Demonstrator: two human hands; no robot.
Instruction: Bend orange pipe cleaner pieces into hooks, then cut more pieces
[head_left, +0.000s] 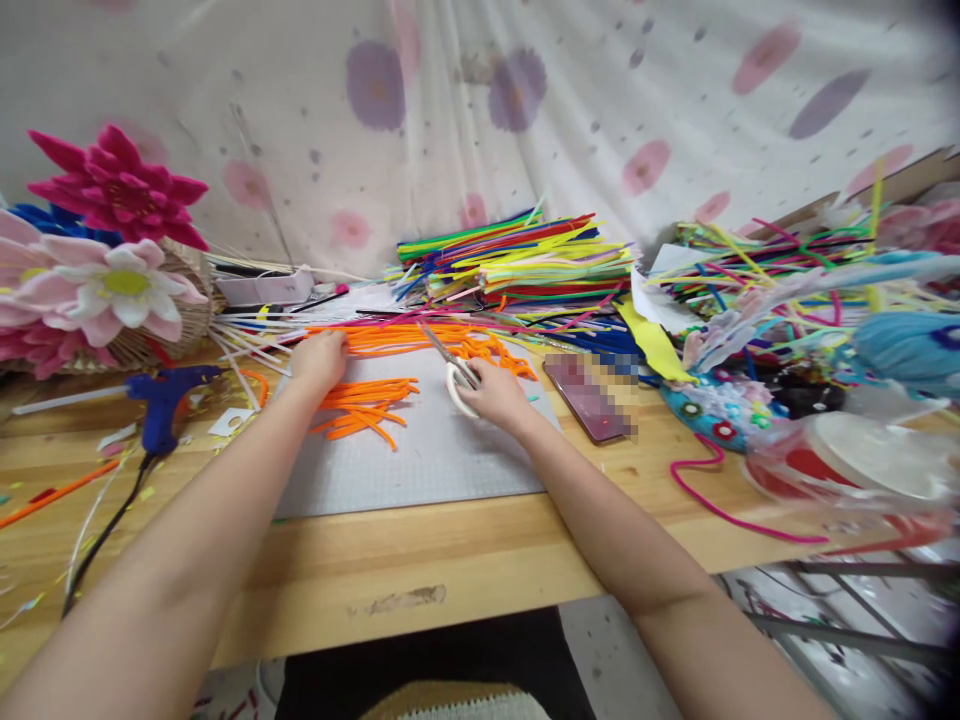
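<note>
My right hand (499, 395) grips a pair of scissors (459, 378) with white handles, their blades pointing up and to the left. My left hand (321, 360) is closed at the left end of a bundle of long orange pipe cleaners (397, 340), its fingertips partly hidden. Below that bundle, a pile of shorter orange pipe cleaners (367, 405) lies on a grey cutting mat (420, 470). Curled orange pieces (499, 352) lie just behind my right hand.
A blue glue gun (166, 400) and felt flowers (124, 285) are on the left. Stacks of coloured pipe cleaners (517, 260) lie at the back. To the right are a phone (589, 398), a blue decorated piece (709, 410) and a clear plastic tub (847, 460).
</note>
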